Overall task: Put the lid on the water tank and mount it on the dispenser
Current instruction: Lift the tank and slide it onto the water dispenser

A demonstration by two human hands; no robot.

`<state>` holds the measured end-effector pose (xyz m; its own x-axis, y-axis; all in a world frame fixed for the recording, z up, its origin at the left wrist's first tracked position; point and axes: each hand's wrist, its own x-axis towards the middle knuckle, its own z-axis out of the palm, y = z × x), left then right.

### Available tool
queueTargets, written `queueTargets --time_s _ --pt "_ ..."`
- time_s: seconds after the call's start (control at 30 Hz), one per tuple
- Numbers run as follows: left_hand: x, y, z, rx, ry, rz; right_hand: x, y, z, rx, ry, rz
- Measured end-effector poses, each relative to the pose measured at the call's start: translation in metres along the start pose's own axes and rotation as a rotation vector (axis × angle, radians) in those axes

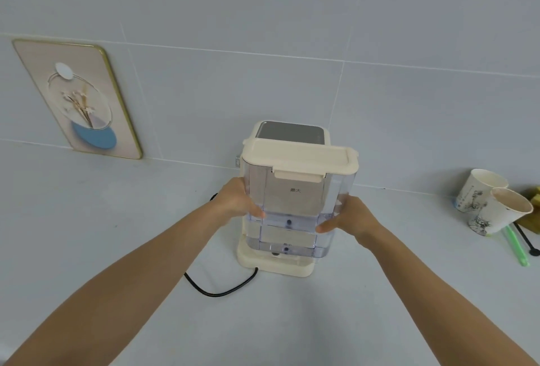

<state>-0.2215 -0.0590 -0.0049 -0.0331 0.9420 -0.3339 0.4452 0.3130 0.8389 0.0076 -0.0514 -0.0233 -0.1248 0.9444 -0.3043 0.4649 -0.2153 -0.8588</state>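
Clear plastic fills the space between both hands: the left hand [238,200] and right hand [352,218] clamp opposite sides of the water tank [295,207]. Its cream lid [301,158] sits closed on top. Just below and behind the hands stands the cream dispenser [276,264], the tank's bottom at its base. A black cord [216,291] trails beneath the left wrist. Two paper cups [491,202] stand well right of the right hand.
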Motion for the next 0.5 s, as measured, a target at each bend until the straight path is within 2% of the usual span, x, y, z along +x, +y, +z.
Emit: queueTargets --time_s 0.2,0.5 --pt "0.012 -0.007 -0.009 -0.082 0.002 -0.062 0.017 -0.004 0.012 -0.01 0.013 0.026" --pt "0.032 -0.015 -0.014 -0.084 0.012 -0.085 0.032 0.001 0.025 -0.026 0.067 0.061"
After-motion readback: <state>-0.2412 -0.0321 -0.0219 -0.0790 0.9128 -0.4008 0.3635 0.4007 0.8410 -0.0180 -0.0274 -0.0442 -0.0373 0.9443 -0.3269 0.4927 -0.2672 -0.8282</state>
